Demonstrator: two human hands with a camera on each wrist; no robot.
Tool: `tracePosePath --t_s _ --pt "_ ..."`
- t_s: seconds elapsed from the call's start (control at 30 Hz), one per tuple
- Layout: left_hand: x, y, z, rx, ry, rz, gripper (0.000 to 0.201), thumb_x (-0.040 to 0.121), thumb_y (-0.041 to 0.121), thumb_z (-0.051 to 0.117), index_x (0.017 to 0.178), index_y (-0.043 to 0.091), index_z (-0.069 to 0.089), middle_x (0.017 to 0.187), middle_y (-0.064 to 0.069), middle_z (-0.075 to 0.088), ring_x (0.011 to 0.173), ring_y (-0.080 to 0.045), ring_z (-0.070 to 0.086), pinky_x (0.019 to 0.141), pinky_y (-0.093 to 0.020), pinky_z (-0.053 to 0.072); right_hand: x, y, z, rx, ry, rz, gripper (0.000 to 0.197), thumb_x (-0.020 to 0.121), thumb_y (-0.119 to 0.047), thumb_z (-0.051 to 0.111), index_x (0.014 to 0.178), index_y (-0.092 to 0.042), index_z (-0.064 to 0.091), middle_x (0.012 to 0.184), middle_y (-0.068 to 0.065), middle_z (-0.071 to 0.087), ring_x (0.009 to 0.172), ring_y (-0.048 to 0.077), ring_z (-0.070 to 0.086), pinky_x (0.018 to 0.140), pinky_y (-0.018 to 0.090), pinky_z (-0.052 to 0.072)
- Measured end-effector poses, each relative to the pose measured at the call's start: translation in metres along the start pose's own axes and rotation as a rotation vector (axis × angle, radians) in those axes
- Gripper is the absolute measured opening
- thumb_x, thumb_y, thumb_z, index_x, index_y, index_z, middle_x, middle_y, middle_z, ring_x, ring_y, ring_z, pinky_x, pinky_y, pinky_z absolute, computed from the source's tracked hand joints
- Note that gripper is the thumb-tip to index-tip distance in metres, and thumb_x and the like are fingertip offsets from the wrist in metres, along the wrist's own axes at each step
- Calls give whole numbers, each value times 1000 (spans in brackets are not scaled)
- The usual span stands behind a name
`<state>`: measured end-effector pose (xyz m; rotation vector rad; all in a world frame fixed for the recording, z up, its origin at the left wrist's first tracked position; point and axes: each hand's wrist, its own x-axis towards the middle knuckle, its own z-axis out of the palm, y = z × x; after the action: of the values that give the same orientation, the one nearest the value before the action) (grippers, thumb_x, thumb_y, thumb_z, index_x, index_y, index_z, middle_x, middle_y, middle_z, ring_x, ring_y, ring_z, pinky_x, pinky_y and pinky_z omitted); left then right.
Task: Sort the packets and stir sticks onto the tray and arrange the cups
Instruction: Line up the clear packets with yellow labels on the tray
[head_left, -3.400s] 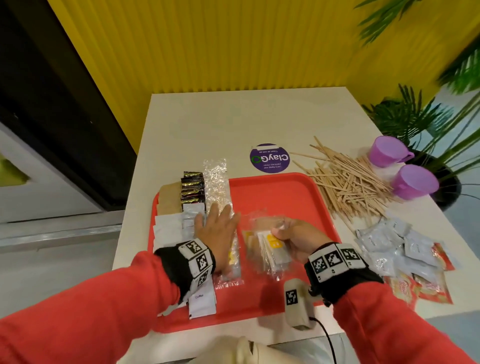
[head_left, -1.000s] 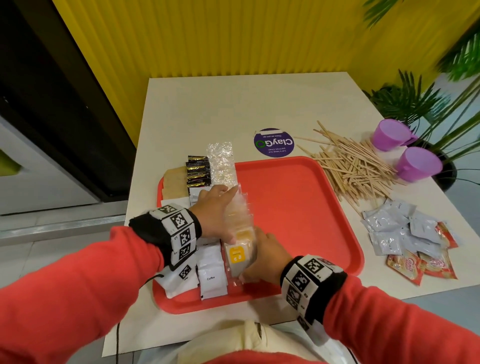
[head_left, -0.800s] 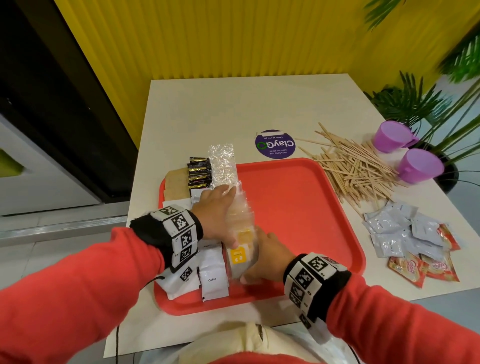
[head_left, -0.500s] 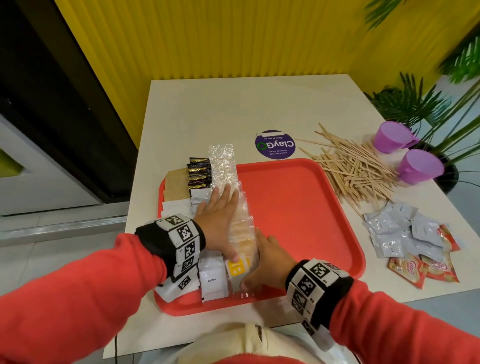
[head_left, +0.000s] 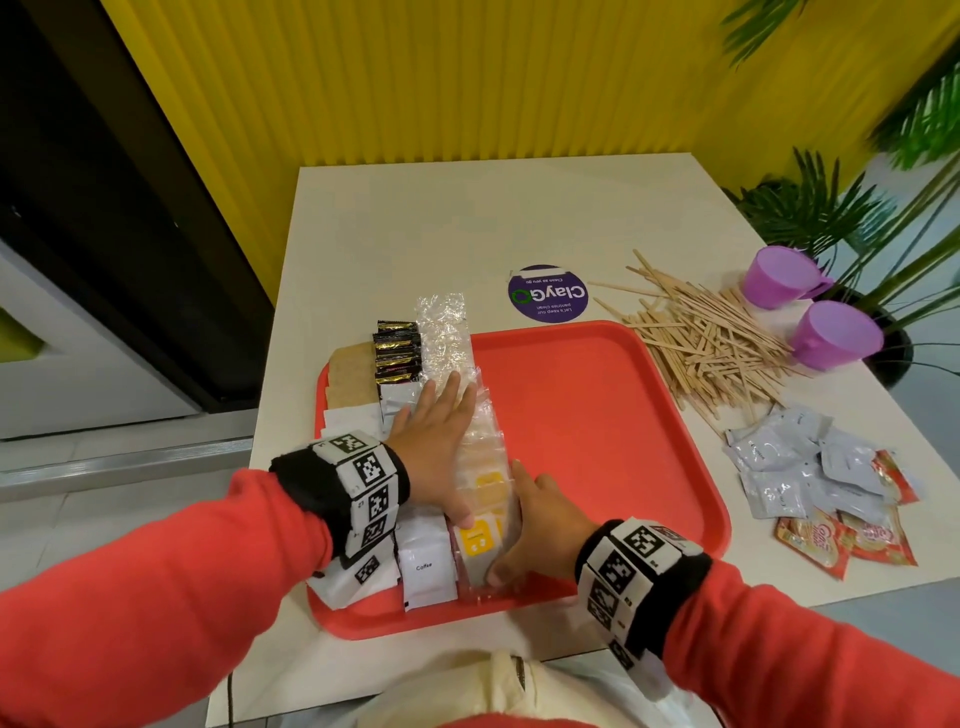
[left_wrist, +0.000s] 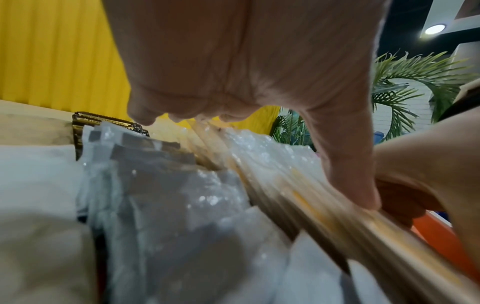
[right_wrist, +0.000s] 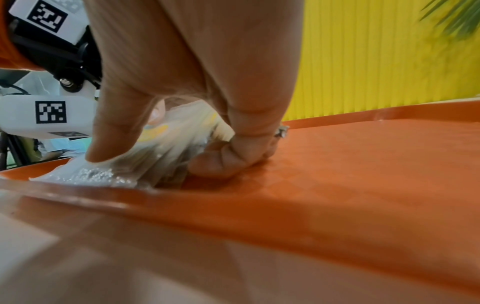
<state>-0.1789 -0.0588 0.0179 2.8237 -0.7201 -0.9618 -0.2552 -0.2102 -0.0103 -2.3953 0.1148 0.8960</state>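
Note:
A red tray (head_left: 597, 441) lies in front of me. On its left side lies a row of clear packets with yellow labels (head_left: 485, 488). My left hand (head_left: 436, 441) lies flat on the row's left edge with straight fingers, its thumb on the near packets (left_wrist: 298, 185). My right hand (head_left: 535, 525) grips the near end from the right: in the right wrist view the thumb presses on the packets (right_wrist: 166, 144) and the curled fingers rest on the tray (right_wrist: 337, 164). Wooden stir sticks (head_left: 711, 348) and two purple cups (head_left: 779, 278) (head_left: 834, 335) lie on the table to the right.
Left of the row the tray holds white coffee packets (head_left: 426, 566), black packets (head_left: 397, 351), brown packets (head_left: 350, 379) and crinkled clear packets (head_left: 444, 332). Silver sachets (head_left: 800, 467) and red sachets (head_left: 841, 540) lie right of the tray. A plant stands beyond the right table edge.
The right hand brought the yellow-label packets from the tray's middle to the left rows. Over the last second the leaning stack has been pressed lower, and my left fingers have flattened on it.

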Motion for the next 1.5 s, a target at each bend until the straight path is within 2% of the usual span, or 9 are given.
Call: tracePosePath --t_s 0.23,0.87,1.0,1.1,1.2,1.27,1.33,1.37,1.5 --pt "0 6 -2 -6 44 -7 140 61 42 83 144 17 -26 151 -4 -34 139 -29 -30 117 -46 -2 8 -10 -2 -36 21 12 129 59 -26 86 149 -15 -7 140 11 24 122 29 46 93 33 47" --pt "-1 6 -6 -62 19 13 137 63 42 82 145 17 -25 150 -5 -35 138 -31 -31 116 -42 -4 6 -12 -9 -33 -7 6 129 60 -29 86 150 -16 -6 141 12 24 125 30 43 99 33 44" --pt "-5 -3 -13 -379 135 -20 116 77 38 72 147 16 -18 154 -1 -27 142 -23 -25 117 -39 -1 8 -5 -27 148 13 20 116 71 -38 77 150 -13 -4 153 11 11 140 26 23 108 28 28" --pt "-1 -11 -20 -816 331 -116 86 92 31 55 150 14 -6 158 -1 -8 146 -16 -4 118 -33 7 17 -3 -36 381 55 -23 94 85 -38 63 149 -10 1 157 8 13 143 21 19 113 29 20" --pt "6 -14 -20 -1253 374 -215 67 98 32 41 151 18 3 158 0 5 146 -19 9 118 -37 12 32 -8 -30 697 42 -59 87 88 -53 51 150 -12 6 157 1 13 144 17 15 118 32 13" --pt "13 -13 -17 -1423 360 -230 70 94 47 42 150 24 8 158 2 8 146 -21 10 119 -43 12 46 -10 -21 912 10 -38 103 71 -75 53 148 -15 22 154 -2 24 142 15 23 119 37 16" --pt "27 -17 -10 -1574 337 -217 93 72 73 53 149 32 19 157 4 17 144 -19 20 117 -47 17 51 -15 -20 1067 6 -14 78 81 -68 48 137 -14 46 139 3 50 129 17 46 113 40 30" --pt "33 -20 -6 -1649 332 -216 98 66 76 54 148 31 22 156 3 22 142 -19 25 116 -47 19 54 -18 -20 1111 -9 -34 62 89 -59 42 129 -14 54 129 4 59 120 18 55 110 40 36" --pt "16 -3 -24 -1814 353 -175 61 96 46 38 147 15 28 147 -4 36 136 -20 36 113 -37 27 60 -28 -27 1143 -14 -94 62 84 -60 40 121 -14 60 121 9 64 114 23 60 106 44 40"
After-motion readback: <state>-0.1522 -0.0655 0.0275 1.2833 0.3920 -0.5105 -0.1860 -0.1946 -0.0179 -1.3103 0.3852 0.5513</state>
